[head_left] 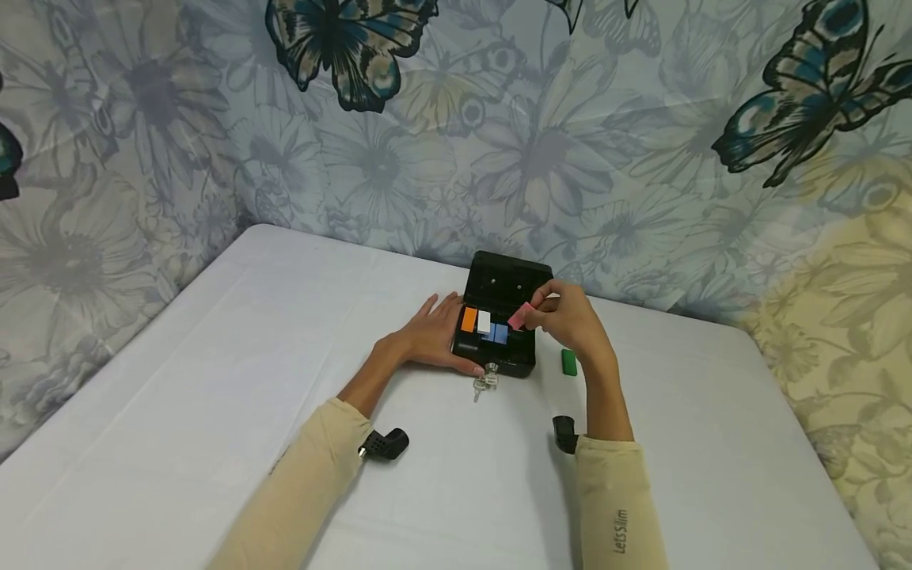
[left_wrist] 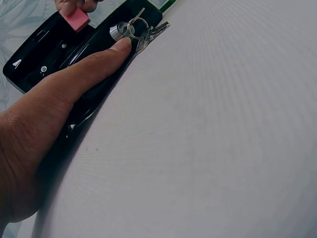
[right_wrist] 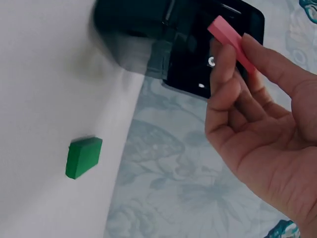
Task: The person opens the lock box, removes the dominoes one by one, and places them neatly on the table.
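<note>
A black metal cash box (head_left: pixel 516 368) stands on the table with its lid (head_left: pixel 507 273) raised. Inside lie an orange block (head_left: pixel 469 319), a white block (head_left: pixel 484 322) and blue blocks (head_left: pixel 496 333). My left hand (head_left: pixel 436 332) rests against the box's left side, fingers straight, with the thumb along the front near the lock. Keys on a ring (left_wrist: pixel 141 29) hang from that lock. Between thumb and fingers, my right hand (head_left: pixel 570 317) pinches a pink block (right_wrist: pixel 230 39) above the right part of the open box. A green block (right_wrist: pixel 84 156) lies on the table right of the box.
The table (head_left: pixel 285 317) has a white cover. Directly behind the box hangs a floral cloth backdrop (head_left: pixel 399 190) with butterflies. Black wrist cameras sit at both sleeves, the left camera (head_left: pixel 388 445) and the right camera (head_left: pixel 565 434) low over the table.
</note>
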Demonstrator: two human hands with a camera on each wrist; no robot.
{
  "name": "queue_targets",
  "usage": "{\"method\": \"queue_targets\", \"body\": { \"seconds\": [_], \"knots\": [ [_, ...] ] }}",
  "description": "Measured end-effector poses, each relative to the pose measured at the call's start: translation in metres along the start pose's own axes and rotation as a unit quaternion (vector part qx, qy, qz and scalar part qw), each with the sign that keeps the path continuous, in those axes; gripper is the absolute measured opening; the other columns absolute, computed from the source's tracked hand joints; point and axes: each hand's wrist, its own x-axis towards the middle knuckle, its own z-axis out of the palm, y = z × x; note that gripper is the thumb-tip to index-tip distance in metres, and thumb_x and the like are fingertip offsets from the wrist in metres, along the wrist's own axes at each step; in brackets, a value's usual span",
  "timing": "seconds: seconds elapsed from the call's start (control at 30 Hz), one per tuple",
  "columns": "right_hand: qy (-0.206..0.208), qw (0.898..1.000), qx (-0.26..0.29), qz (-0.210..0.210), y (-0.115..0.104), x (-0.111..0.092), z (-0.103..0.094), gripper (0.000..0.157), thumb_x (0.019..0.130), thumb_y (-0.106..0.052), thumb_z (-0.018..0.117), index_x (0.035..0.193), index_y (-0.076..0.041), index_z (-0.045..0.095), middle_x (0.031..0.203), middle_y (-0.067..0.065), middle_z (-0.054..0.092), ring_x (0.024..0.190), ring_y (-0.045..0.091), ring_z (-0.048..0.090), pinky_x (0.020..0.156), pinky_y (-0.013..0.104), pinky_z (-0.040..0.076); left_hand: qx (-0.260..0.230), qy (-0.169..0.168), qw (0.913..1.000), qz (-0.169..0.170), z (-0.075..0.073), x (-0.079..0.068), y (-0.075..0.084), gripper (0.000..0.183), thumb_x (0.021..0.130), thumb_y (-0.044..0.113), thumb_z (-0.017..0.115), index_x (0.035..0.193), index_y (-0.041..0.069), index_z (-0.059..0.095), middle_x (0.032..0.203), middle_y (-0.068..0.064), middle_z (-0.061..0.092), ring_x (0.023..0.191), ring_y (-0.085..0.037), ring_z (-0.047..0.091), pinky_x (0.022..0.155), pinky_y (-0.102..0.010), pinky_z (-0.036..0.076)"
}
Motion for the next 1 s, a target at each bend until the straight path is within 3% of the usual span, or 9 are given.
{"method": "queue_targets", "body": {
  "seconds": [0.27,0.43,0.67,0.87,1.0],
  "knots": [
    [0.020,1.000,-0.018,0.006,0.003,-0.003,-0.013,0.025,0.102,-0.019,0.067,0.116,0.002,0.065,0.086,0.008,0.078,0.076,0.012,0.066,0.080,0.034,0.048,-0.008,-0.001,1.0000,0.002,0.000,-0.002,0.000,0.132,0.078,0.071,0.075,0.168,0.004,0.006,0.177,-0.016,0.010,0.167,-0.028,0.002,0.136,-0.051,-0.004],
    [0.027,0.999,-0.026,-0.005,0.008,-0.007,-0.022,0.025,0.103,-0.018,0.065,0.119,0.001,0.066,0.086,0.009,0.077,0.079,0.014,0.065,0.075,0.031,0.050,-0.002,-0.008,1.0000,-0.001,0.000,-0.002,0.000,0.132,0.079,0.071,0.075,0.168,0.003,0.005,0.178,-0.016,0.008,0.167,-0.028,0.001,0.136,-0.051,-0.005],
    [0.044,0.998,-0.047,0.005,0.016,-0.012,-0.033,0.028,0.104,-0.019,0.062,0.124,0.001,0.067,0.111,0.023,0.073,0.081,0.018,0.063,0.072,0.030,0.050,-0.005,-0.011,0.9999,-0.005,0.000,-0.003,0.001,0.131,0.079,0.070,0.075,0.168,0.002,0.006,0.178,-0.015,0.007,0.167,-0.027,0.000,0.136,-0.050,-0.006],
    [0.031,0.996,-0.080,0.007,0.026,-0.015,-0.043,0.028,0.104,-0.014,0.063,0.122,0.007,0.067,0.107,0.027,0.072,0.082,0.023,0.068,0.072,0.031,0.051,-0.005,-0.015,0.9999,-0.006,-0.001,-0.003,0.001,0.132,0.079,0.071,0.074,0.168,0.001,0.005,0.178,-0.016,0.006,0.167,-0.027,0.000,0.136,-0.050,-0.006],
    [0.015,0.993,-0.113,0.039,0.033,-0.019,-0.050,0.030,0.103,-0.011,0.061,0.125,0.010,0.066,0.108,0.028,0.073,0.089,0.031,0.068,0.074,0.034,0.050,-0.003,-0.012,0.9999,-0.005,-0.002,-0.003,0.002,0.132,0.079,0.071,0.074,0.168,0.002,0.006,0.178,-0.015,0.008,0.167,-0.027,0.000,0.136,-0.050,-0.006]
  ]
}}
